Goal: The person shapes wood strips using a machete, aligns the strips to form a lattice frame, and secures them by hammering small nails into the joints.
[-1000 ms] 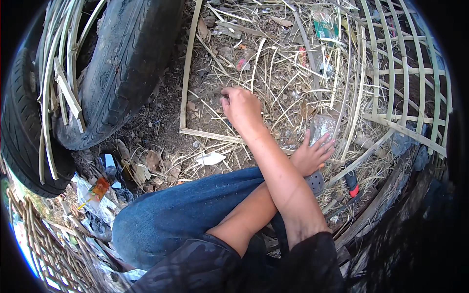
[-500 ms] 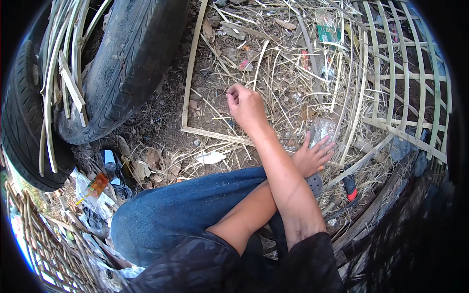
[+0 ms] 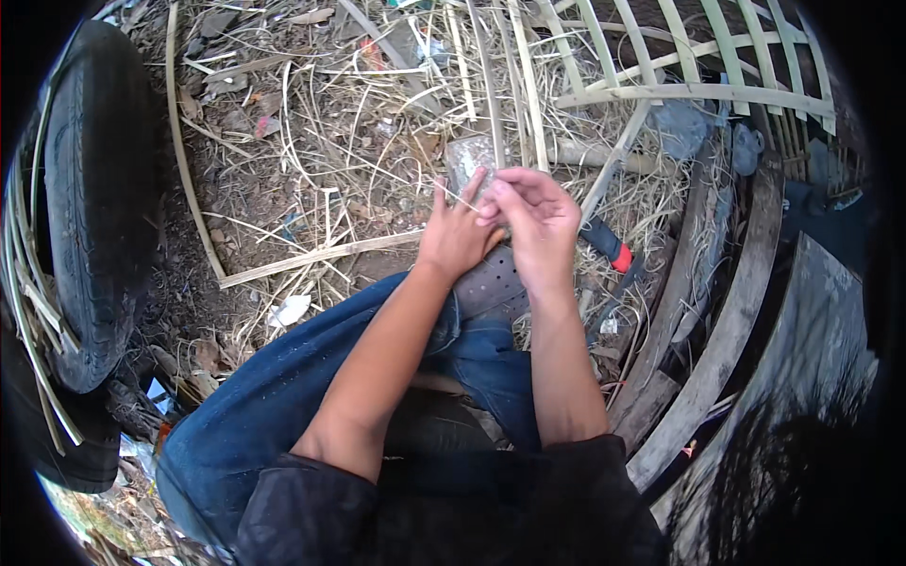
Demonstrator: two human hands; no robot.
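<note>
My two hands meet in front of my bent knee in blue jeans [image 3: 283, 396]. My right hand [image 3: 536, 219] has its fingertips pinched together on a thin pale bamboo sliver [image 3: 444, 191]. The sliver runs leftward across my left hand [image 3: 455, 238]. That hand lies beside the right one, fingers stretched out and slightly apart, and touches the right fingertips. Just beyond the fingers a crumpled clear plastic piece [image 3: 469, 156] lies on the straw-covered ground.
A black tyre [image 3: 94, 217] with pale bamboo strips stands at the left. A woven bamboo lattice [image 3: 679, 57] lies at the top right. A red-handled tool [image 3: 613, 250], a grey perforated piece [image 3: 491, 283], curved wooden planks [image 3: 717, 311] and a long bent bamboo strip [image 3: 189, 170] surround me.
My right hand has come back from the ground by the bent strip and joined my left hand. The view has swung right, so the tyre sits further left.
</note>
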